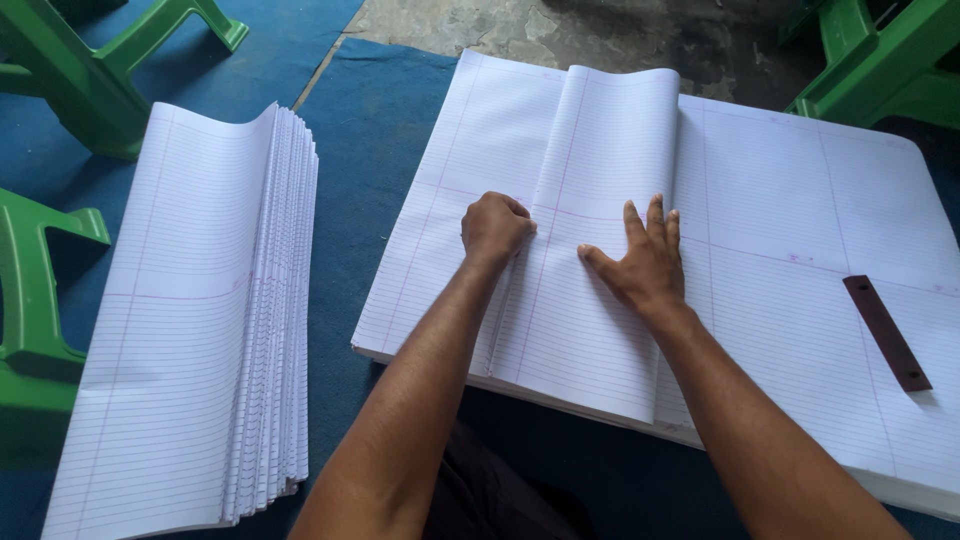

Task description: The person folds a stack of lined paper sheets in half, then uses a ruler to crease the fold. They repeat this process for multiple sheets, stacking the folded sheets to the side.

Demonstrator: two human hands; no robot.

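L hand [495,228] & R hand [645,262] press folded sheet [590,250] on paper stack [790,230]

Blue mat [370,120] over rough grey concrete floor [600,30], green plastic stools [80,70] around, soft daylight

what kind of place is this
Likely a small paper-folding or bookbinding workshop on the floor: a big stack of ruled sheets, a pile of folded sheets on blue matting, and green plastic stools.

Bare forearms, no sleeves, rings or watch.
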